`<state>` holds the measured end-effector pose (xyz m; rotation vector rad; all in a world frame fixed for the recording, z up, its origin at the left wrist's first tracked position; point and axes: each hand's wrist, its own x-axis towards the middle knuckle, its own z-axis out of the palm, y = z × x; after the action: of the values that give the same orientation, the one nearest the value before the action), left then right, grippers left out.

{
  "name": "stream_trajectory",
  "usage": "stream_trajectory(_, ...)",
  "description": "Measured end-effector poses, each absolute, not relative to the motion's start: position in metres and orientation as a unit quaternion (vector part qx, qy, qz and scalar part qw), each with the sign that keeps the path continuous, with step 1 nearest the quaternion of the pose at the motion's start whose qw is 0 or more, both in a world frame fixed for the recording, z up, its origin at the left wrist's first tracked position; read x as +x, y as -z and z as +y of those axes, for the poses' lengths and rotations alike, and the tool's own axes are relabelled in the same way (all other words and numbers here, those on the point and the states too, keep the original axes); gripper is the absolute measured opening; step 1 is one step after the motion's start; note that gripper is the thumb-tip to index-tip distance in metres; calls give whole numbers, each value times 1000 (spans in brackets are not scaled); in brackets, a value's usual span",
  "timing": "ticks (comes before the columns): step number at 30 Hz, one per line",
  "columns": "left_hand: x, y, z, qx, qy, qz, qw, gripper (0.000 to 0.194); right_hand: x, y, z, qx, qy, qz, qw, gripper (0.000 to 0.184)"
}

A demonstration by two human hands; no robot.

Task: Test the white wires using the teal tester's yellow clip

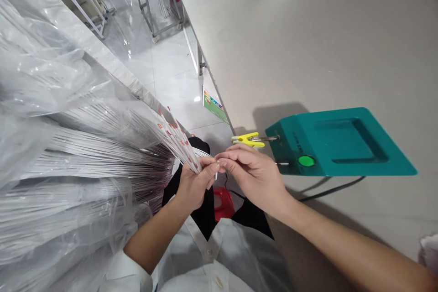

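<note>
My left hand (195, 182) is closed around the ends of a fanned bundle of thin white strips (174, 139) with small red marks, which runs out of clear plastic bags (68, 159) at my left. My right hand (251, 173) meets it fingertip to fingertip and pinches the end of one thin white strip (216, 174). Both hands hover just left of the table's near edge, in front of a teal machine (338, 148) with a green button (306, 161). A yellow clip (248, 139) sticks out of the machine's left side, just above my right hand.
A grey table (308, 41) fills the right half. A black cable (328, 189) runs from under the machine. Black cloth (205, 214) and a red object (222, 203) lie below my hands. Metal racks (153, 9) and a shiny floor are beyond.
</note>
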<state>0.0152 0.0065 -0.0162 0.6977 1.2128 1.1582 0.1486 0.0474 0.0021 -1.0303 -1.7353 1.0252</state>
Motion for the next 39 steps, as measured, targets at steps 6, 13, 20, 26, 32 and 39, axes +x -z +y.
stream_trajectory(6, 14, 8, 3, 375, -460, 568, 570, 27, 160, 3, 51, -338, -60, -861, 376, 16)
stream_trajectory(13, 21, 2, 4, 350, -463, 616, 533, 25, 164, -5, 57, -286, 26, -917, 276, 19)
stream_trajectory(20, 17, 5, 8, 316, -510, 592, 538, 26, 165, -11, 58, -383, -174, -851, 313, 14)
stream_trajectory(26, 14, 0, 6, 398, -428, 587, 561, 24, 164, -10, 59, -337, -263, -846, 320, 16)
stream_trajectory(32, 15, 1, 10, 412, -390, 599, 565, 15, 172, -23, 62, -305, -36, -911, 276, 16)
stream_trajectory(39, 18, -3, 21, 342, -425, 607, 577, 17, 202, -52, 81, -407, 109, -843, 336, 8)
